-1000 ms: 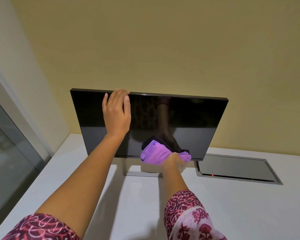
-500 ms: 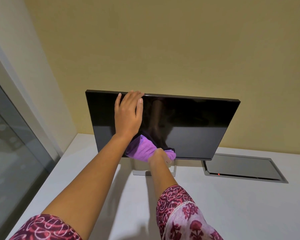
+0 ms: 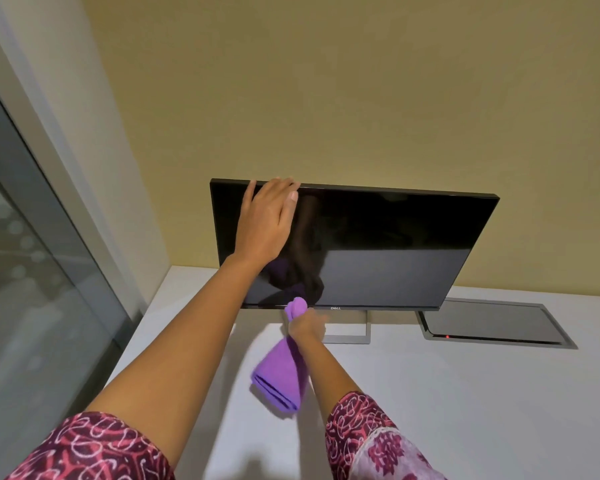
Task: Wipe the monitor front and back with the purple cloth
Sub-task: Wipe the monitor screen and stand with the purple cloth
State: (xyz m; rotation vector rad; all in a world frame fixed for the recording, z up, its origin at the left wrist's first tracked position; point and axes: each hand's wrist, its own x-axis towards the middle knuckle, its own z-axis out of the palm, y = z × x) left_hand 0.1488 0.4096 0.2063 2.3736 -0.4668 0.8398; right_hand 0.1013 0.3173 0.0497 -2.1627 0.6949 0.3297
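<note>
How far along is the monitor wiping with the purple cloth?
Done: the front shows no obvious smears, so likely mostly wiped. In hand: the left hand steadies the monitor at its top edge; the right hand grips the purple cloth at the bottom edge. Left: the back, which faces the wall, unseen.

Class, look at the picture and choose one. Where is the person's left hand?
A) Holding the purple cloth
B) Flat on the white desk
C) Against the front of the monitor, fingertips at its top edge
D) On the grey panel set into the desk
C: the left hand lies against the monitor with its fingertips at the top edge, while the right hand grips the purple cloth.
</note>
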